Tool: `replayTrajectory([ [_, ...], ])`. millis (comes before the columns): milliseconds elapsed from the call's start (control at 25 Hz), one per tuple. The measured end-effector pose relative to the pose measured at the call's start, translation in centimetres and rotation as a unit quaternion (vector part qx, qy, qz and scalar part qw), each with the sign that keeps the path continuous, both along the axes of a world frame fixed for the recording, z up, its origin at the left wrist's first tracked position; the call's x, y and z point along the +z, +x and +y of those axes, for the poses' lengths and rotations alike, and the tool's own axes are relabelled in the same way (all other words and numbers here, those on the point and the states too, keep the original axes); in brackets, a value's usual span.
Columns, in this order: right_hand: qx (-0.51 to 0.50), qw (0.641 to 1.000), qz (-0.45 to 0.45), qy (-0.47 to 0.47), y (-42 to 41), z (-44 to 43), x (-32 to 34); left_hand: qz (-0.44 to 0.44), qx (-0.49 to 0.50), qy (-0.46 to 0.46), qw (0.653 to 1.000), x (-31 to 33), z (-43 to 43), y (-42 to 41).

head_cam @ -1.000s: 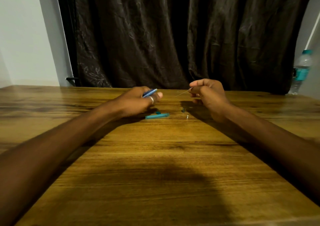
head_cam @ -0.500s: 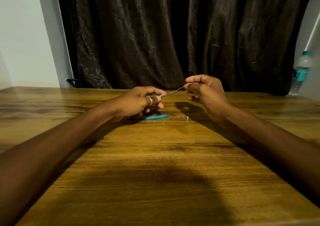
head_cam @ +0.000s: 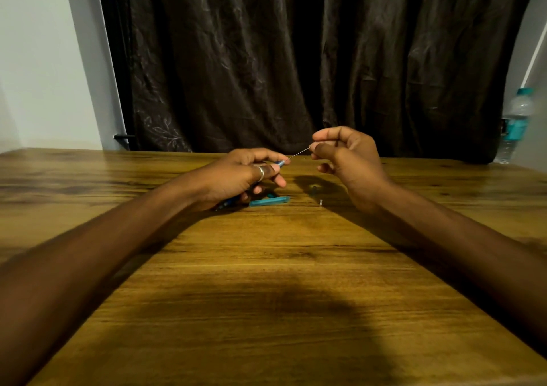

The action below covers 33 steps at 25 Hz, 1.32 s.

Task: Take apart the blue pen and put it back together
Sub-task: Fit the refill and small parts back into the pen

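Observation:
My left hand grips the blue pen barrel; only its end shows past my fingers, and its other tip pokes out below my palm. My right hand pinches a thin refill between thumb and forefinger, its far end touching the barrel's opening. A teal pen cap lies flat on the wooden table just under my left hand. Two tiny pen parts sit in the shadow below my right hand.
A dark curtain hangs behind the table's far edge. A plastic water bottle stands at the far right edge of the table. A white wall is at the left.
My hands have come together: the barrel has turned toward my right hand, and the refill's end has gone from apart to meeting the barrel's opening. My right hand has risen slightly.

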State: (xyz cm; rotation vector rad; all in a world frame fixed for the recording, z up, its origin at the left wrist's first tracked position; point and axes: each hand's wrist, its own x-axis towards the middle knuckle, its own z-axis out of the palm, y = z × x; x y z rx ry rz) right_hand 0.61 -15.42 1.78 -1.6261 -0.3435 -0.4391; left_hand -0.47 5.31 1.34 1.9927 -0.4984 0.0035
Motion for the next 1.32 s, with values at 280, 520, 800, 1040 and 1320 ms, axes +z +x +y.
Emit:
replayTrajectory([
  [280,-0.009,1.000,-0.015,-0.008,-0.2,0.0,0.0,0.016,0.000,-0.015,1.000,0.1,0.0,0.0],
  [520,0.020,1.000,-0.014,-0.018,-0.3,0.8,-0.5,0.016,-0.010,-0.019,1.000,-0.3,-0.1,0.3],
  [800,0.048,0.996,-0.020,-0.073,-0.4,1.1,-1.0,0.017,-0.009,-0.018,1.000,-0.1,-0.3,0.1],
  [1040,0.033,0.992,-0.045,-0.113,-0.5,1.0,-1.0,0.014,-0.009,-0.005,1.000,0.0,-0.3,0.1],
  [1320,0.032,0.982,-0.077,-0.168,-0.1,1.0,-1.3,0.017,-0.008,-0.014,1.000,-0.3,0.0,0.6],
])
